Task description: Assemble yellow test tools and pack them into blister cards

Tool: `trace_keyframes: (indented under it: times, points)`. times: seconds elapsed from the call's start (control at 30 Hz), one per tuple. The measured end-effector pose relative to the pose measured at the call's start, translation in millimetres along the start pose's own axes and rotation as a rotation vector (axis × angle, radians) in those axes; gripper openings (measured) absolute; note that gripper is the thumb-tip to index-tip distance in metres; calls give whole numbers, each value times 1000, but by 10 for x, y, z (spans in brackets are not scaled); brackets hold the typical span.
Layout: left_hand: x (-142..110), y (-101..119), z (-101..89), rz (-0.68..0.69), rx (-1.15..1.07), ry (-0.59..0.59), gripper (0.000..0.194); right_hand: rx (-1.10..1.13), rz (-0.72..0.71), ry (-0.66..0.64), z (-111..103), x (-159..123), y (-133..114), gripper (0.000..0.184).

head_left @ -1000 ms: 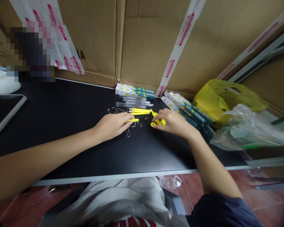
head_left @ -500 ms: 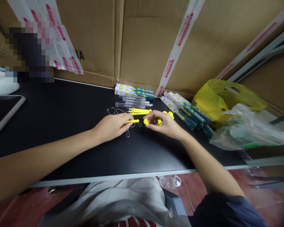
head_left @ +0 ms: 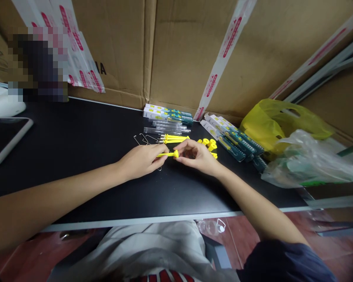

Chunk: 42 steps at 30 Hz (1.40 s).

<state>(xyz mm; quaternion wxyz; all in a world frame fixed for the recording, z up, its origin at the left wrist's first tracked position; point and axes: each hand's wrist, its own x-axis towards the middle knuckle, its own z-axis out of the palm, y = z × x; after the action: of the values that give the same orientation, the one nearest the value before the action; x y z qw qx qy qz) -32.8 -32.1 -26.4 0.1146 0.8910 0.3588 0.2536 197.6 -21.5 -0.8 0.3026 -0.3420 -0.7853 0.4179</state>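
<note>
My left hand [head_left: 141, 158] pinches a thin yellow plastic stick [head_left: 165, 154] just above the black table [head_left: 76, 156]. My right hand [head_left: 195, 156] pinches a small yellow cap [head_left: 175, 154] that sits on the stick's right end. Both hands meet at the table's middle. More yellow sticks [head_left: 175, 138] lie just behind them, and several loose yellow caps [head_left: 210, 144] lie beside my right hand. Bent metal wire clips [head_left: 142, 138] rest behind my left hand. Clear plastic tubes [head_left: 166, 127] lie further back.
Green-and-white packaged boxes lie in two stacks, one at the back [head_left: 167, 112] and one to the right [head_left: 232, 137]. A yellow bag [head_left: 279, 121] and a clear plastic bag [head_left: 308, 160] sit at the right. A phone [head_left: 4, 137] lies at the left. Cardboard boxes [head_left: 179, 51] wall the back.
My right hand took a yellow cap from the pile of caps, carried it left and brought it onto the end of the stick held in my left hand.
</note>
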Motion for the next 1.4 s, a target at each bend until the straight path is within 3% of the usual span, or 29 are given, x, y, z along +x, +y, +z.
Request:
trace_keyframes:
  times: [0.5,0.73,0.93,1.03,1.4]
  points:
    - [-11,17,-4,2,25,21,20,-18,48,17,16,1,-53,24]
    - [-22,26,32,60,65,55,24,-161,64,-25,55,-10,-99,28]
    - [-16,89,3,-34,36,47,17,-190,76,-40,133,-18,-105,29]
    - [-7,121,-17,-51,-18,34,22,-208,71,-43,162,-19,-87,29]
    - [-13,65,26,25,-40,63,20,-211,21,-56,186,-4,-54,28]
